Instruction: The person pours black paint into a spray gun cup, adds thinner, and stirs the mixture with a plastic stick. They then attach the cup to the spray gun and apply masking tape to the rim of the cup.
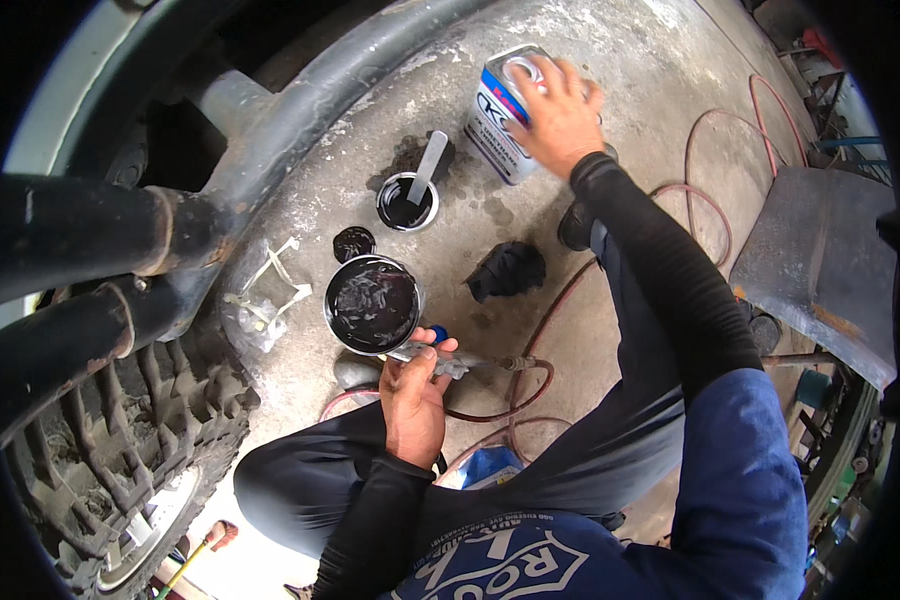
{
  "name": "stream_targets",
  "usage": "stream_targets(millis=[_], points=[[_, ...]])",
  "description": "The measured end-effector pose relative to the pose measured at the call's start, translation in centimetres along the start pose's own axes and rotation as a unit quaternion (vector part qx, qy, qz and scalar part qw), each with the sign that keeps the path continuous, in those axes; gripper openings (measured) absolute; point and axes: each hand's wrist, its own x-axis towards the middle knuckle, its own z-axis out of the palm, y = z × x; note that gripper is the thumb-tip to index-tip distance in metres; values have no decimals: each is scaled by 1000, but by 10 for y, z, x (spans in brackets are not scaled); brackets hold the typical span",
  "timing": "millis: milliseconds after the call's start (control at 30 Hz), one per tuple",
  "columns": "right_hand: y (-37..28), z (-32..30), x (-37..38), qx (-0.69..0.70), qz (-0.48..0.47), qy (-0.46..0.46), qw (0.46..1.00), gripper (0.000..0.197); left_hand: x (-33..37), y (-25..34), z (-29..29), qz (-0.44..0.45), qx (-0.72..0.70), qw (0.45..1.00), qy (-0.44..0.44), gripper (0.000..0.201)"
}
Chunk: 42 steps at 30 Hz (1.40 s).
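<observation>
My left hand [415, 405] is closed around a paint spray gun [435, 358], fitted with an open round cup [373, 305] of black paint. My right hand [565, 120] lies over the top of a rectangular metal can [495, 135], fingers curled over its top edge. What the fingertips press on is partly hidden. Between the hands, a small open tin [407, 203] of black paint stands on the floor with a flat stirring stick [429, 165] leaning in it. Beside the cup lies a black-coated round lid [354, 243].
A crumpled black cloth [507, 272] lies on the concrete floor. A red air hose [545, 385] runs from the gun and loops at right. Clear plastic scraps [270, 290] lie near a knobbly tire [150, 430]. Black vehicle tubes [100, 230] stick out at left; a metal panel [820, 260] stands right.
</observation>
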Motion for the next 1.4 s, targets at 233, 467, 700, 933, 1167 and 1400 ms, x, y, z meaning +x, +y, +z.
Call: stream_targets(millis=[233,467,700,933,1167,1400], points=[[-90,56,-4,653,348,-261,620,55,0,2,9,15,30,999,-1,28],[-109,50,0,605,152,-361,693,26,1,2,1,23,40,999,18,32],[-41,-17,-26,411,-148,-349,829,33,0,0,3,23,26,999,-19,28],[-19,-47,-25,460,-113,-314,822,30,3,-1,1,6,-10,1000,-25,27],[-65,-3,-16,621,236,-295,686,33,6,-2,0,7,-11,1000,-18,28],[-41,10,-30,606,346,-198,689,29,6,-4,-1,-2,13,1000,-8,27]])
